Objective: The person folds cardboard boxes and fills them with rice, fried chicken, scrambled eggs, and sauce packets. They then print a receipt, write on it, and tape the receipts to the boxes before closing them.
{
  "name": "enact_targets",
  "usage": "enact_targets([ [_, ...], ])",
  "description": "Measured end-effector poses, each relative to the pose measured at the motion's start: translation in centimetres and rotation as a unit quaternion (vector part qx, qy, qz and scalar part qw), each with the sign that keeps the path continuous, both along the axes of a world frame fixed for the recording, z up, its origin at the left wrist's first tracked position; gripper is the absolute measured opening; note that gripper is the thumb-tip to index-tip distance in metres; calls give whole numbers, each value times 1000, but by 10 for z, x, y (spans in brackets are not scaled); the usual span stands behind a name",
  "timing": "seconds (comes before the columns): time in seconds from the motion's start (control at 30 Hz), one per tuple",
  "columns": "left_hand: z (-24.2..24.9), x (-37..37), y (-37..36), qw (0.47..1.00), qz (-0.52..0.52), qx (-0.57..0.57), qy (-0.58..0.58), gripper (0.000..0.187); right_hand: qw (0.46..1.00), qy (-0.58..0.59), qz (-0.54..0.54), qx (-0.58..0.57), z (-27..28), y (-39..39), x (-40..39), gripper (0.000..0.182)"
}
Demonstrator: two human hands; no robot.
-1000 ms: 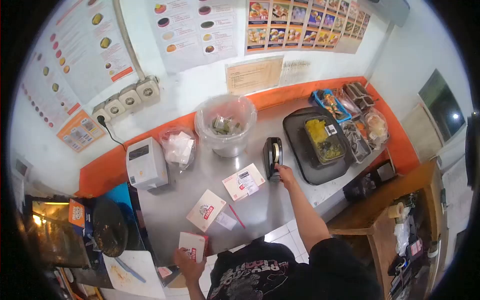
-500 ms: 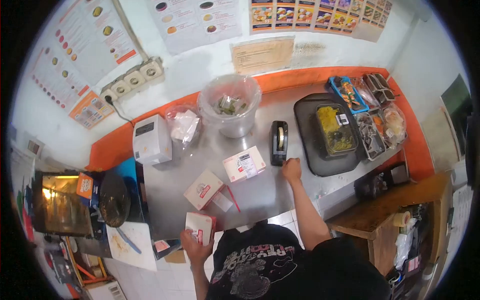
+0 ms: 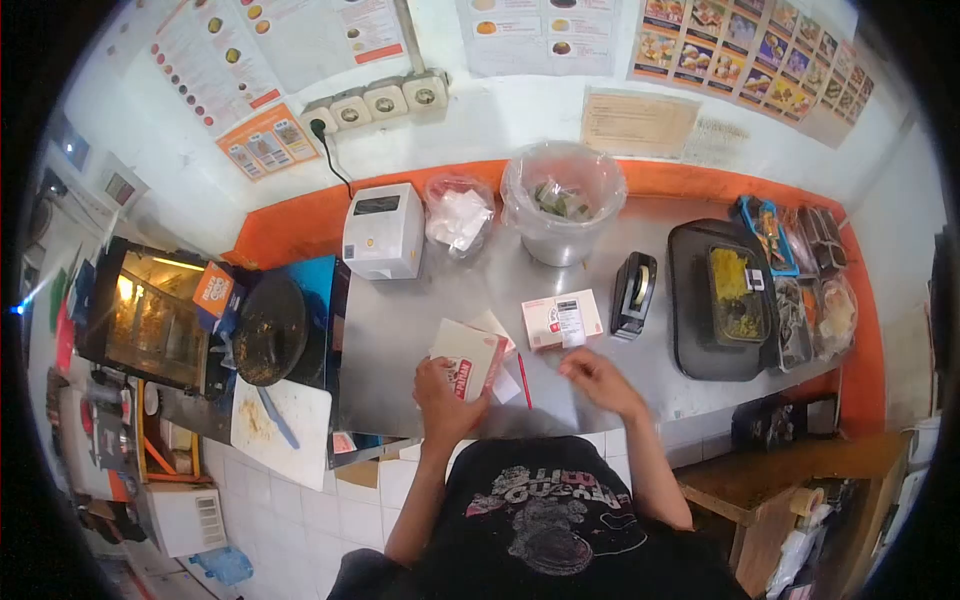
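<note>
My left hand (image 3: 448, 402) grips a small cardboard food box (image 3: 470, 355) with red print, tilted above the steel table. Partly hidden behind it is a second box (image 3: 494, 328). My right hand (image 3: 598, 384) is raised to the right, fingers curled and pinched; anything between them is too small to make out. Just beyond that hand lies a box with a white printed label (image 3: 562, 320). A black tape dispenser (image 3: 634, 294) stands to its right. Between my hands are a red pen (image 3: 525, 381) and a white paper slip (image 3: 506, 387).
A label printer (image 3: 383, 232), a bag of white packets (image 3: 460, 218) and a plastic-lined bucket (image 3: 563, 205) line the back. At right, a black tray (image 3: 690, 345) bears a food container (image 3: 740, 295). A knife (image 3: 277, 415) lies on a cutting board (image 3: 300, 440) at left.
The view has swung left. My left hand has brought its box up from the table's front edge to over the table. My right hand has left the tape dispenser and moved toward the box.
</note>
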State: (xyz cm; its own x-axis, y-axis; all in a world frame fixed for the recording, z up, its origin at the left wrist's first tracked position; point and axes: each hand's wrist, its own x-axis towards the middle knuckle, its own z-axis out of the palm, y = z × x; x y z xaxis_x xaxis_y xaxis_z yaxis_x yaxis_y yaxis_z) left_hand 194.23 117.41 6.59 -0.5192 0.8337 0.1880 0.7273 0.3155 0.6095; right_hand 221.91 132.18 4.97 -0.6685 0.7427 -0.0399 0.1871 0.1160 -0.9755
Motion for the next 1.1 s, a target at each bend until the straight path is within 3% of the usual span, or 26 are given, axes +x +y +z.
enact_targets([
  [0.07,3,-1,15,1000,-15,-6,-9,79,999,21,48,5,48,-19,-35,18],
  [0.13,11,-3,23,999,-42,3,3,77,988,-31,124,90,78,-29,-68,17],
  [0.27,24,-12,22,998,-48,18,23,77,989,-36,39,137,48,-45,-122,24],
  [0.33,17,-21,15,994,-48,21,95,80,987,-155,-34,36,45,-54,-137,40],
  [0.47,5,-54,-11,995,-82,-42,-38,82,994,-100,-26,36,41,-71,-155,50],
  [0.57,-11,-82,-22,982,-135,-63,-116,85,984,-170,-10,42,17,-67,-152,50],
  [0.67,-25,-103,-32,973,-157,-87,-145,89,963,-265,15,44,-52,-63,-136,44],
  [0.73,-24,-114,-36,974,-138,-128,-123,91,927,-336,-50,160,-108,-63,-128,38],
  [0.83,-22,-127,-36,976,-109,-138,-129,92,901,-380,-125,166,-142,-65,-141,41],
  [0.97,-23,-145,-28,982,-93,-125,-102,92,898,-415,-115,95,-156,-57,-157,35],
  [1.07,-16,-157,-19,983,-87,-126,-99,91,941,-326,-62,72,-177,-42,-144,35],
  [1.1,-14,-163,-16,985,-85,-112,-103,90,948,-318,-12,-6,-161,-36,-140,32],
])
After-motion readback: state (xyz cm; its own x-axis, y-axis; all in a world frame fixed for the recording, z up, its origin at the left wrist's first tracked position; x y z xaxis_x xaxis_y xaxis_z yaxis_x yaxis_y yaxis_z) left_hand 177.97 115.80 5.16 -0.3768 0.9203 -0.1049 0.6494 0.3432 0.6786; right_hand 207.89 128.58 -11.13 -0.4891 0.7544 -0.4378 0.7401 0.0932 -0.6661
